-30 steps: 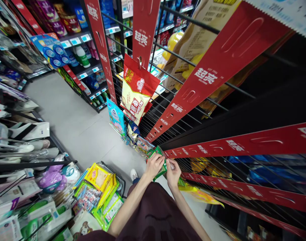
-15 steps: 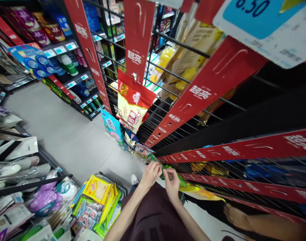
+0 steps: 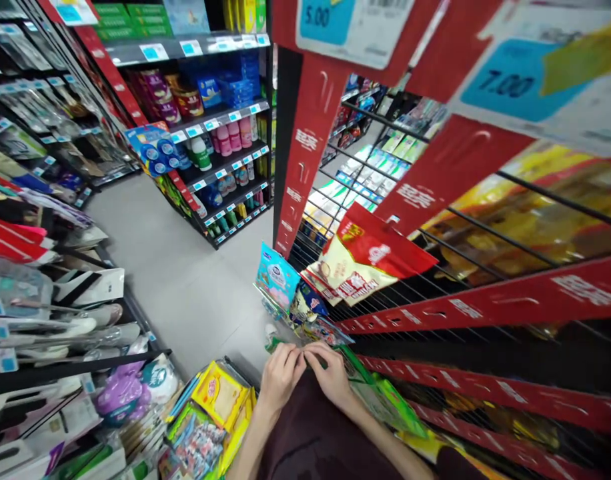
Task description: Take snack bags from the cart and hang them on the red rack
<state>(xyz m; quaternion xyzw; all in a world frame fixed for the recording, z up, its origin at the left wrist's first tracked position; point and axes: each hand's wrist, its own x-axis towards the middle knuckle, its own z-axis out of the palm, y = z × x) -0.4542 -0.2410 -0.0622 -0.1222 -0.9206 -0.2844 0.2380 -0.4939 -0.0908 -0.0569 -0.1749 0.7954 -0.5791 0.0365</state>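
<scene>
My left hand and my right hand meet low in the middle of the view, in front of the dark shirt. Both have bent fingers, with thumbs and fingertips pinched together at one spot. A bit of a green packet shows past the left hand's fingers; the rest is hidden behind the hands. To the right of my right hand, larger green packets hang along the rack. Just beyond the hands hang a dark blue packet and a light blue packet.
A red and cream bag hangs on the black wire rack with red strips at right. Bottom left stands a basket of packets, a yellow one on top. Utensils line the left; a stocked shelf stands ahead.
The view has swung left, so the rack and shelves sit farther right. My hands have come together, closer to the body, and a green packet edge now shows left of them. Another person's hand has left view.
</scene>
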